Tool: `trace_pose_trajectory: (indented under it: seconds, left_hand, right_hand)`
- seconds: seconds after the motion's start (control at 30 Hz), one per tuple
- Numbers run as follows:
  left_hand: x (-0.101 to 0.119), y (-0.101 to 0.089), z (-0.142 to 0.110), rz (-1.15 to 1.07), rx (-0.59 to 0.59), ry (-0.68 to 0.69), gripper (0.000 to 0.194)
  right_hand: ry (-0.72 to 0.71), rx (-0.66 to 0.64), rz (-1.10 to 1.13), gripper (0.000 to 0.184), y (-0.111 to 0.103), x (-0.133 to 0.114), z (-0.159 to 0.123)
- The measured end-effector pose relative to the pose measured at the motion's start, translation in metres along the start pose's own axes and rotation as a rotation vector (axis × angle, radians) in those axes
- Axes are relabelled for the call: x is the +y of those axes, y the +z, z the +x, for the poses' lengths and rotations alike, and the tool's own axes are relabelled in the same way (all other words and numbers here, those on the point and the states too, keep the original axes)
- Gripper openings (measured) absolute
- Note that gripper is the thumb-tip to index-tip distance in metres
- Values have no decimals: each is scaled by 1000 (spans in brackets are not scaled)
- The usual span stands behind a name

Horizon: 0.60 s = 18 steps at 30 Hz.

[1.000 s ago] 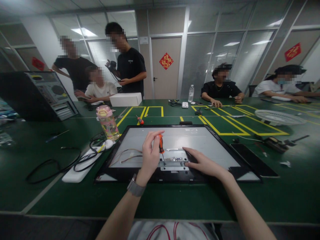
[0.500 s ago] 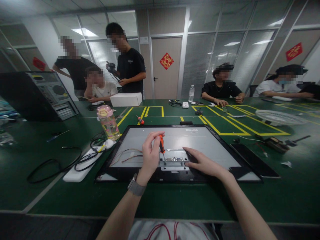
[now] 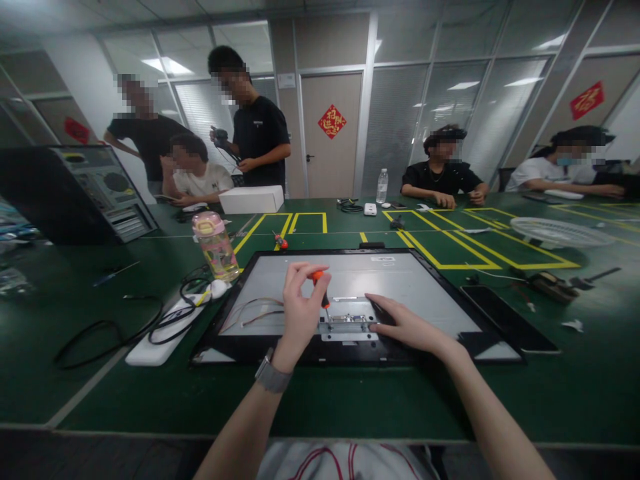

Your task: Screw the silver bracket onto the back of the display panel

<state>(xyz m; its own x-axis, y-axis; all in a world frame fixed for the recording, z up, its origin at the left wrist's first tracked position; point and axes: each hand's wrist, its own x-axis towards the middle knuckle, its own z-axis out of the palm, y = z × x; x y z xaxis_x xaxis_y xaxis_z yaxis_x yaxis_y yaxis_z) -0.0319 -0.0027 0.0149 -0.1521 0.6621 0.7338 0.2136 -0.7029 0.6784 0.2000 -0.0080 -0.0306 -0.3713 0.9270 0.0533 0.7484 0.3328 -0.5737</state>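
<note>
A monitor panel (image 3: pixel 430 293) lies face down on the green table, its grey back up inside a black frame. My left hand (image 3: pixel 299 313) is closed round an orange-handled screwdriver (image 3: pixel 321 288), held nearly upright with its tip on a small metal bracket (image 3: pixel 349 323) near the panel's front edge. My right hand (image 3: pixel 407 325) lies with fingers stretched out, the fingertips pressing on the right end of that bracket. Thin wires (image 3: pixel 253 312) run across the panel to the left of my left hand.
A pink-lidded bottle (image 3: pixel 215 246), a white keyboard (image 3: pixel 163 333) with black cables and a computer case (image 3: pixel 83 193) sit to the left. Another orange screwdriver (image 3: pixel 279 241) lies beyond the panel. A white fan grille (image 3: pixel 559 233) and tools are at right. Several people sit or stand at the far side.
My left hand's fingers have shifted on the screwdriver handle, which now leans slightly further left. My right hand has stayed on the bracket.
</note>
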Motion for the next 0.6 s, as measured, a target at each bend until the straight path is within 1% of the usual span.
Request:
trace_pose_trajectory:
  seconds: [0.1, 0.2, 0.3, 0.37, 0.53, 0.6]
  left_hand:
    - [0, 0, -1, -4, -26, -54, 19]
    - [0, -1, -2, -19, -18, -102, 24]
    - [0, -2, -1, -40, -17, -69, 28]
    - [0, -2, -1, -44, -36, -58, 28]
    - [0, -1, 0, 31, -6, -2, 16]
    - [0, -1, 0, 17, -15, 3, 21]
  right_hand:
    - [11, -6, -1, 67, 0, -1, 0]
    - [20, -6, 3, 68, 0, -1, -1]
    - [19, -4, 5, 66, 0, -1, -1]
    - [13, -4, 2, 66, 0, 0, -1]
    - [9, -6, -12, 67, 1, 1, -1]
    - [3, -6, -14, 67, 1, 2, 0]
